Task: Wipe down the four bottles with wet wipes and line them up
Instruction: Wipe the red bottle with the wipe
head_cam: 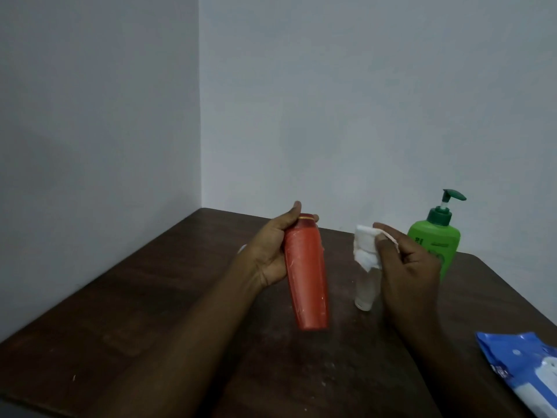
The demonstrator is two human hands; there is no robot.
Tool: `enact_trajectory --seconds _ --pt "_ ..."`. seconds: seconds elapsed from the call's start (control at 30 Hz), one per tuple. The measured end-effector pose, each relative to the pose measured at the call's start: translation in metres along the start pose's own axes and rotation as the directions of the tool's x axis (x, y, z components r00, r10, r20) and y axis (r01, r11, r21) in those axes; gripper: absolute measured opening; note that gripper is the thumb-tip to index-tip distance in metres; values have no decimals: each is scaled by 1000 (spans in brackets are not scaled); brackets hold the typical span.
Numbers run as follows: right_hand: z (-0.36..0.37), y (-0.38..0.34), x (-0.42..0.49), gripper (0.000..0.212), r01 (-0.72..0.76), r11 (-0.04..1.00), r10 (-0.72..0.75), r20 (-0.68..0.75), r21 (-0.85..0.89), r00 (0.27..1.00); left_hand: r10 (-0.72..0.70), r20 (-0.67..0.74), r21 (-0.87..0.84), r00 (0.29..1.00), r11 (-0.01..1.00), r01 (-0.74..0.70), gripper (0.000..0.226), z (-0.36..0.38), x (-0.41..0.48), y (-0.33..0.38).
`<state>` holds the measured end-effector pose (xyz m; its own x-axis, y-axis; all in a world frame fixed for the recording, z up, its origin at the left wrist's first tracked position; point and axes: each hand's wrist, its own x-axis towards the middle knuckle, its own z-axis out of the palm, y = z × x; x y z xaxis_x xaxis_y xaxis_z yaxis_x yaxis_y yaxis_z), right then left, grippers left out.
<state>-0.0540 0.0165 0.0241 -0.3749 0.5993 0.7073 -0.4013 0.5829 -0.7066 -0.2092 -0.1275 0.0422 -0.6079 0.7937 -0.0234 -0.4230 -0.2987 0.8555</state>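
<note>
My left hand [271,251] grips a tall orange-red bottle [306,279] near its cap end, holding it above the dark wooden table [150,312] with its base pointing toward me. To its right, my right hand [410,267] pinches a folded white wet wipe [364,245], a short gap away from the orange bottle. A small clear bottle [364,294] with a white end sits on the table, partly hidden behind the wipe and my right hand. A green pump bottle [437,236] stands upright at the back right, partly covered by my right hand.
A blue and white wet wipe pack [524,366] lies at the table's right front edge. Grey walls meet in a corner just behind the table. A small white thing peeks out behind my left wrist; I cannot tell what it is.
</note>
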Motion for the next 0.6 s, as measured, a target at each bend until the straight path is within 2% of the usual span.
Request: enact_trajectory --seconds 0.03,0.1,0.17,0.23,0.3,0.43,0.6 --pt "0 1 -1 29 46 997 -46 11 -57 999 -27 9 19 1000 999 27 57 3 1 -5" --pt "1 4 -5 36 188 960 -164 128 -206 978 -58 12 41 998 997 58 55 8 2 -14" --pt "4 6 -9 41 360 879 -262 315 -313 912 -73 15 45 997 996 72 54 14 0 -19" --pt "6 9 -12 45 458 830 -265 499 -318 825 -69 19 25 997 997 69 49 17 -3 -19" --pt "7 8 -13 46 465 853 -256 586 -236 768 -49 -2 -16 999 999 49 49 15 -4 -13" --pt "5 -1 -14 45 472 875 -306 637 -104 708 65 -84 -119 994 990 -75 54 2 -2 6" --pt "5 -3 -18 44 499 864 -321 690 -66 648 176 -197 -232 964 948 -220 50 -13 -6 25"
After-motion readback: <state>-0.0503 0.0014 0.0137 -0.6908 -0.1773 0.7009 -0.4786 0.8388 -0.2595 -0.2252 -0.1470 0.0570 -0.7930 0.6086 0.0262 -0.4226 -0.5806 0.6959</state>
